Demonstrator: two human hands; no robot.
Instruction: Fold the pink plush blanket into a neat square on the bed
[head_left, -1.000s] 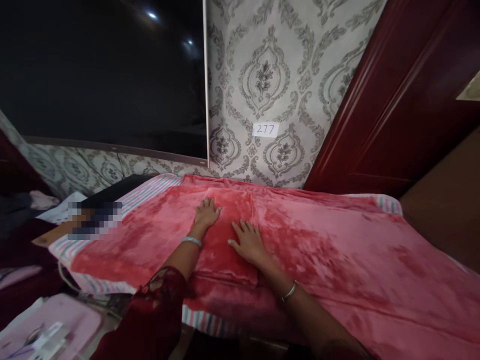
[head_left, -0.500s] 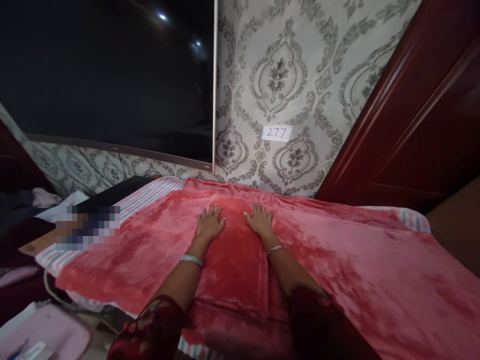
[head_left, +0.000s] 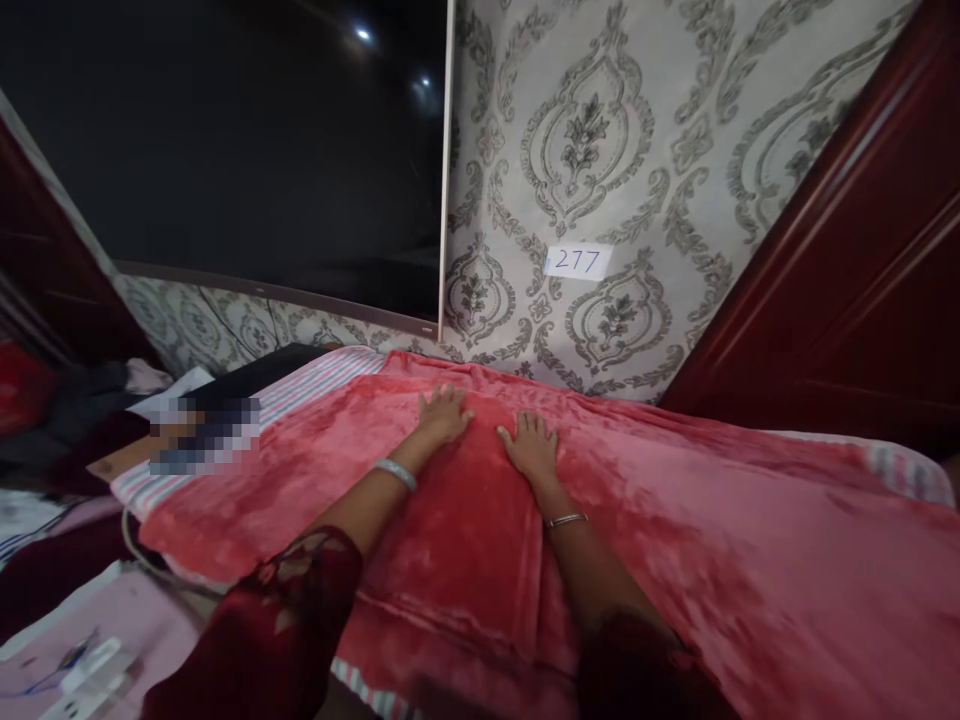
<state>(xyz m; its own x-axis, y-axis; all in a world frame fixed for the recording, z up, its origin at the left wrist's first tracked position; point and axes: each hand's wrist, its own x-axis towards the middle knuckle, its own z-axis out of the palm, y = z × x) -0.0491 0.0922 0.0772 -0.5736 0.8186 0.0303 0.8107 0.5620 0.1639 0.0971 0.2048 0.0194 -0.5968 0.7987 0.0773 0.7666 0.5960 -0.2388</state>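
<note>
A plush red and pink blanket (head_left: 675,520) is spread out before me, with a folded darker red part (head_left: 465,540) in its middle. My left hand (head_left: 444,415) lies flat near the far end of that folded part, fingers spread. To its right, my right hand (head_left: 531,447) also rests palm down on the blanket, fingers apart. Neither hand grips the cloth. Each wrist wears a silver bracelet. Under the blanket, a striped cover (head_left: 319,385) shows along the left side and at the right corner.
A large dark television (head_left: 277,160) hangs on the patterned wall, beside a paper label (head_left: 577,262) reading 277. A dark red wooden door or panel (head_left: 847,270) slants at the right. At lower left, a pink surface (head_left: 150,620) holds a white power strip (head_left: 94,680).
My view has shifted slightly left. My left hand has slid a little farther away over the blanket, while my right hand stays at nearly the same place on it.
</note>
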